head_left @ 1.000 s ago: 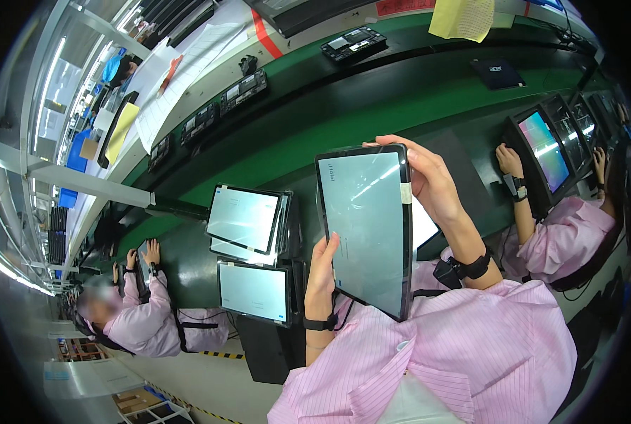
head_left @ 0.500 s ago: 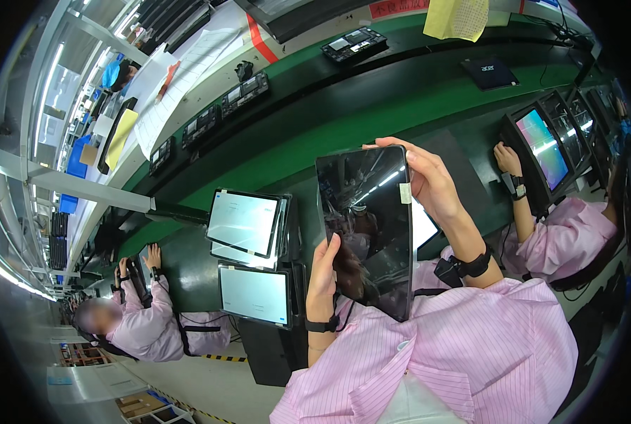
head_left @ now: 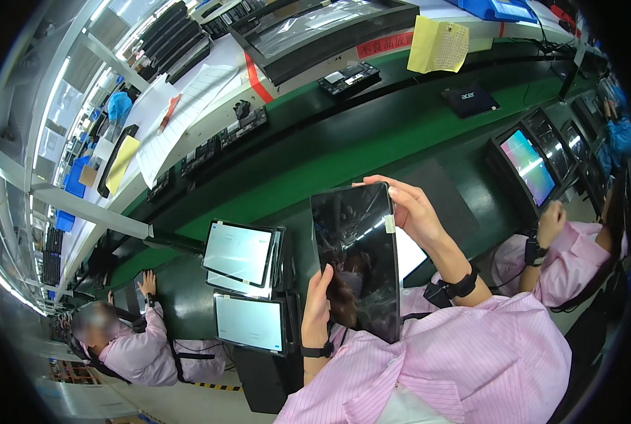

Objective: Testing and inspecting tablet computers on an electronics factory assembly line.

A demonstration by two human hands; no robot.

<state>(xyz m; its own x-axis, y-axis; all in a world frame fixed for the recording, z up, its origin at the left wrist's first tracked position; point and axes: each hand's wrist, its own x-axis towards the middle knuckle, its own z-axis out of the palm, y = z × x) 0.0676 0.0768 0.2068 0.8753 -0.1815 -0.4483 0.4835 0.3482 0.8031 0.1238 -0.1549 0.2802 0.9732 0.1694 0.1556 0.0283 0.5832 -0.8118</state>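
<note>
Black glass fills the middle of the scene: a dark tablet panel (head_left: 358,261) held upright in front of the person, above the lap and just short of the green conveyor belt (head_left: 372,145). The left hand (head_left: 317,300) grips the panel's lower left edge, thumb on the front and fingers wrapped behind. The right hand (head_left: 409,208) pinches the upper right corner, fingers curled over the top edge beside a small pale sticker (head_left: 389,223). Both hands are closed on the panel, and both wrists wear a black strap.

To the left, two lit tablets stand in a dark holder (head_left: 283,283): the upper tablet (head_left: 238,252) leans back with another pale sheet or screen under it, and the lower tablet (head_left: 249,322) sits just below. A long black tray (head_left: 322,28) on the far bench holds a clear, shiny film or bag. Across the belt lie a yellow cloth (head_left: 437,44), a dark flat device (head_left: 469,101) and small black fixtures (head_left: 348,78).

Compared with a second ago, the panel has tipped: its face showed a pale grey reflection then, turned half dark half a second ago, and now reads almost wholly black with a dim reflection low down. The hands have kept the same grips. A co-worker on the right (head_left: 556,261) reaches toward a bright coloured screen (head_left: 531,166); another person (head_left: 128,339) sits far left.
</note>
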